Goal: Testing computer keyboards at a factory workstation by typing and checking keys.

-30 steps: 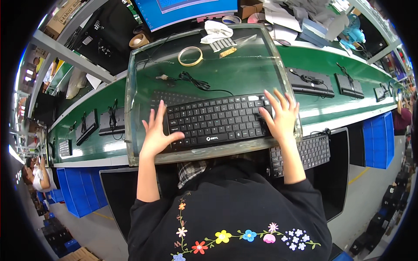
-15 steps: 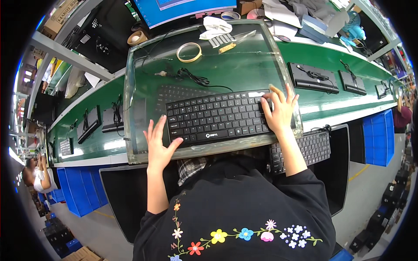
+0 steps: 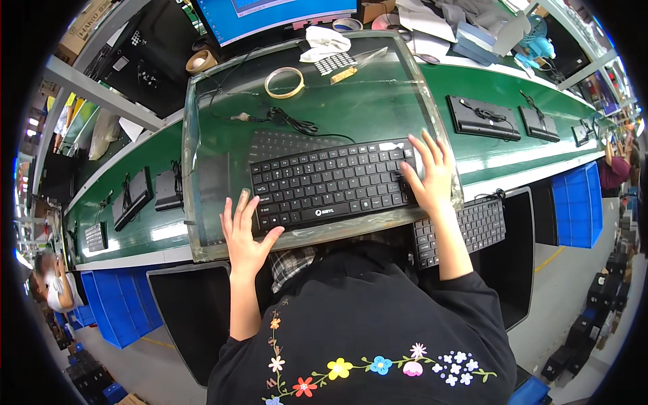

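A black keyboard (image 3: 334,179) lies on the glass-topped board (image 3: 223,101) in front of me, slightly turned, with a pale shiny strip at its upper right corner. My left hand (image 3: 247,237) is at its lower left corner, fingers spread, with fingertips along the left edge and the thumb by the front edge. At the right end, my right hand (image 3: 430,177) has its fingers apart; the thumb is over the rightmost keys and the other fingers point past the edge. Neither hand grips anything. Behind the keyboard, its coiled black cable (image 3: 291,120) lies on the glass.
A second keyboard (image 3: 482,226) sits below my right forearm, over a black bin (image 3: 516,270). On the glass are a tape roll (image 3: 284,82) and white cloth (image 3: 325,42). A monitor (image 3: 277,20) stands behind. More keyboards (image 3: 482,118) with bundled cables line the green bench both sides.
The whole view has shifted slightly. My right thumb has slid down along the keyboard's right end, and the fingers have straightened and moved a little off the upper right corner. My left hand stays at its corner.
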The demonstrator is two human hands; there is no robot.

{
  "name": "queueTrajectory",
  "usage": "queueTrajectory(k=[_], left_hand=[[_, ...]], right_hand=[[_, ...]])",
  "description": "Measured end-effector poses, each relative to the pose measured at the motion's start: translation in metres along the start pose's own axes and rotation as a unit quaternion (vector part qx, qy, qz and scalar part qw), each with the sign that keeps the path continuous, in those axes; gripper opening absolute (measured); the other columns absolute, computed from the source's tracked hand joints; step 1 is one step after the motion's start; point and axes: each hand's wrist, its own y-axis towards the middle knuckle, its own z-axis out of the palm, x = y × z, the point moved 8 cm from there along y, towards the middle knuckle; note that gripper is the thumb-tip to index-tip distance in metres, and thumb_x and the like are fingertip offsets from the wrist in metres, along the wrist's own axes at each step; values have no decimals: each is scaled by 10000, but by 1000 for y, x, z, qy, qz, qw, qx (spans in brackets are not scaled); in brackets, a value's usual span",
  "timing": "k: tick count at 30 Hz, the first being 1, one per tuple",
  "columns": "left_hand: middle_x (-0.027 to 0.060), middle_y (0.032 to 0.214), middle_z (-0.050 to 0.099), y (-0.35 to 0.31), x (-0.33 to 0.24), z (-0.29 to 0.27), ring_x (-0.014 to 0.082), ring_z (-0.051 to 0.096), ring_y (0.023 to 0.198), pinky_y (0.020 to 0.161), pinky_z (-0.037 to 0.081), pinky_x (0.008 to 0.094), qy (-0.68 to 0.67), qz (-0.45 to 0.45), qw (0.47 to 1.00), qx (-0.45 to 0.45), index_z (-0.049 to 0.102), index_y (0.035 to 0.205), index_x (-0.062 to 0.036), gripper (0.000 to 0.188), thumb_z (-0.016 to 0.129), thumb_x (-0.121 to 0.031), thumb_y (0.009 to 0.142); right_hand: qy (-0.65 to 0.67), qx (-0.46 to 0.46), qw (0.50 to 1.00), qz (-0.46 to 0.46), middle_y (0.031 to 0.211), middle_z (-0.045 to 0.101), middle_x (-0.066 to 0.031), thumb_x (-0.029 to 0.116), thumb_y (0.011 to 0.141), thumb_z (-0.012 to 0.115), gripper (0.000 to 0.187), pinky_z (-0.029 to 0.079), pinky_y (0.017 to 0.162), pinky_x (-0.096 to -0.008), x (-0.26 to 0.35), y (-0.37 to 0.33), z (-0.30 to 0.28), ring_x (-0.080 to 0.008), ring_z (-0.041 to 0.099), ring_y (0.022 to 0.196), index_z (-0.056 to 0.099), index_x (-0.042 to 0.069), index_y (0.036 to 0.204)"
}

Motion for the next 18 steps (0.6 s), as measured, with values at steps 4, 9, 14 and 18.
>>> queueTrajectory(k=[4, 9, 14, 18], left_hand=[[64, 1419, 417, -2, 1, 1, 370, 242, 1359, 1102, 135, 550, 9, 0, 1000, 15, 512, 1280, -144, 660, 746, -402, 720], [76, 1417, 416, -5, 3, -1, 375, 246, 1356, 1103, 138, 539, -16, -8, 1000, 2, 508, 1288, -144, 639, 737, -373, 737], [80, 1425, 404, -8, 4, 9, 367, 248, 1365, 1091, 147, 574, 40, -3, 999, 28, 478, 1312, -145, 697, 754, -377, 716], [92, 1398, 444, -18, 5, 5, 348, 376, 1305, 1083, 178, 570, -7, 20, 1000, -22, 434, 1330, -174, 706, 761, -325, 722]], right_hand=[[-93, 70, 993, 3, 1347, 481, -27, 447, 798, 652, 404, 172, 1073, -573, 1, 14, 19, -353, 260, 1343, 620, 283, 1165], [-126, 41, 991, -16, 1323, 515, -21, 405, 818, 639, 300, 139, 1071, -615, 2, 8, 21, -363, 228, 1366, 658, 250, 1075], [-119, 86, 989, 19, 1359, 492, -33, 353, 838, 623, 247, 115, 1073, -631, -10, 10, 31, -387, 202, 1376, 650, 211, 1039], [-139, 0, 990, -37, 1384, 459, -66, 320, 825, 636, 280, 88, 1047, -674, 16, 5, 8, -433, 212, 1361, 616, 199, 1077]])
